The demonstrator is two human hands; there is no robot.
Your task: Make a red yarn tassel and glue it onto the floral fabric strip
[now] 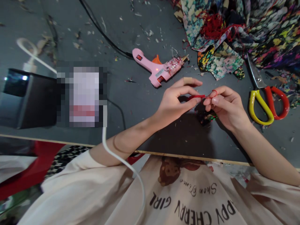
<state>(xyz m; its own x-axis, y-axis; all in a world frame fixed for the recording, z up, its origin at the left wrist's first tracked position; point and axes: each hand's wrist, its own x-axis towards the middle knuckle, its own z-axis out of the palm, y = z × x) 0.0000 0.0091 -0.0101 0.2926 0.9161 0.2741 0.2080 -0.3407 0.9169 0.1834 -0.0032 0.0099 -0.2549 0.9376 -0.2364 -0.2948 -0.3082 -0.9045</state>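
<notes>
Between the fingertips of my left hand [177, 97] is a thin red cord [198, 96], pinched by thumb and index finger. A tan bandage wraps one of this hand's fingers. My right hand [227, 104] pinches the other end of the cord, where a small red loop [215, 92] stands up over the index finger. Both hands hover close together above the grey table. Beneath them lies a small dark piece with green and red glints [207, 117], partly hidden by my right hand.
A pink hot glue gun [159, 68] with a black cable lies beyond my left hand. Scissors [261, 86] with yellow and red handles rest at right. Floral fabric [217, 59] and tangled red cord [212, 25] fill the far right. A black box [35, 100] and blurred phone-like object [84, 90] stand left; scraps litter the table.
</notes>
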